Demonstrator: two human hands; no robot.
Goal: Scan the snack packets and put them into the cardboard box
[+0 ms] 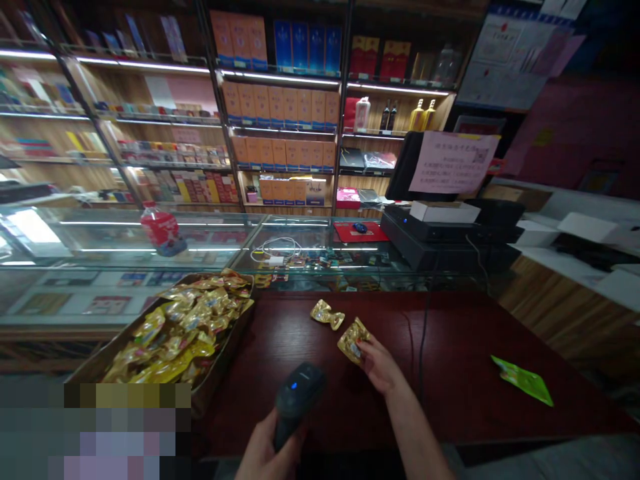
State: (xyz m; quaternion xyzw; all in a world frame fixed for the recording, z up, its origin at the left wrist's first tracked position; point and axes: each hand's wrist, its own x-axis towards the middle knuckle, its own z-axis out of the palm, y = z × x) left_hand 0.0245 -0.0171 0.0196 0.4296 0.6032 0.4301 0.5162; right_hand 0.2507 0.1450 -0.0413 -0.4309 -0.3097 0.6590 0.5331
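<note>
My left hand (273, 448) is wrapped round the handle of a dark barcode scanner (301, 389), whose head shows a small blue light. In my right hand (381, 365) is a gold foil packet (355, 341), pinched by its edge above the dark red tabletop (280, 343). Just beyond it lies a second gold packet (327, 314) with a twisted end. A box (220, 371) heaped with similar gold and yellow packets stands at the left of the tabletop. Over on the right, a bright green packet (523, 379) lies flat.
Behind the tabletop runs a glass counter (220, 230) bearing a red-labelled bottle (163, 230), a white cable with charger (275, 260) and a mouse (360, 227) on a red pad. A monitor (407, 163) stands at right; a black cord (425, 333) crosses the tabletop. Blurred blocks hide the lower left.
</note>
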